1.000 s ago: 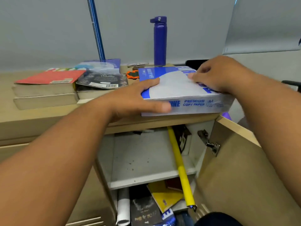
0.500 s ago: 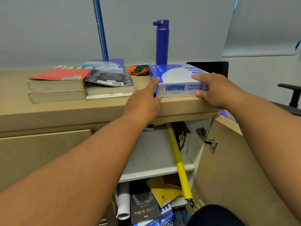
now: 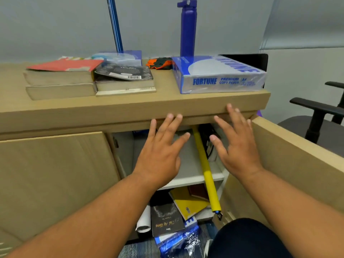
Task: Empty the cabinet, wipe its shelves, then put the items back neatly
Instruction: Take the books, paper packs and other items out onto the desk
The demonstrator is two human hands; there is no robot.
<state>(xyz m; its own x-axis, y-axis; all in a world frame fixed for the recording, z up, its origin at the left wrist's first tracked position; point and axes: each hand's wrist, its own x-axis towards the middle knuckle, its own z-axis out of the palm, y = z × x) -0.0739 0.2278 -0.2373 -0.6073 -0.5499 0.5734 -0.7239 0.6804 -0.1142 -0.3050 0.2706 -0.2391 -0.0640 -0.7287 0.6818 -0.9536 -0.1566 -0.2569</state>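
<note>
We see both hands held out in front of the open cabinet, palms down, fingers straight and spread, with nothing in either. The left hand (image 3: 160, 151) hovers before the upper shelf (image 3: 193, 175), its fingertips up by the underside of the surface (image 3: 130, 107). The right hand (image 3: 236, 146) is just beside it, its fingertips over the front edge of the surface.

Between the hands we see a yellow rod (image 3: 206, 174) leaning slantwise across the upper shelf, its lower end sticking out over the lower compartment. Behind the right hand, at the back right of that shelf, stands a black thing (image 3: 206, 138) that we cannot make out.

Below the shelf lies a loose heap: a yellow notebook (image 3: 188, 203), a brown book (image 3: 199, 192), a dark book (image 3: 166, 218), a roll of white paper (image 3: 144, 218), and crumpled blue plastic wrapping (image 3: 176, 239) spilling towards the floor.

The cabinet door (image 3: 288, 157) on the right stands open beside the right forearm; the door on the left (image 3: 55, 174) is shut.

On the surface above, a ream of Fortune copy paper (image 3: 219, 77) lies flat near the right end, close to the front edge. Behind it stands a blue bottle (image 3: 188, 28), upright, with an orange and dark cloth (image 3: 160, 63) just to its left. Further left we see a dark-covered book (image 3: 122, 73) on a thick one, and beside that a red-covered book (image 3: 65, 66) on two thick ones. A blue pole (image 3: 115, 25) leans on the wall behind them. A black office chair (image 3: 316, 116) stands off to the right.
</note>
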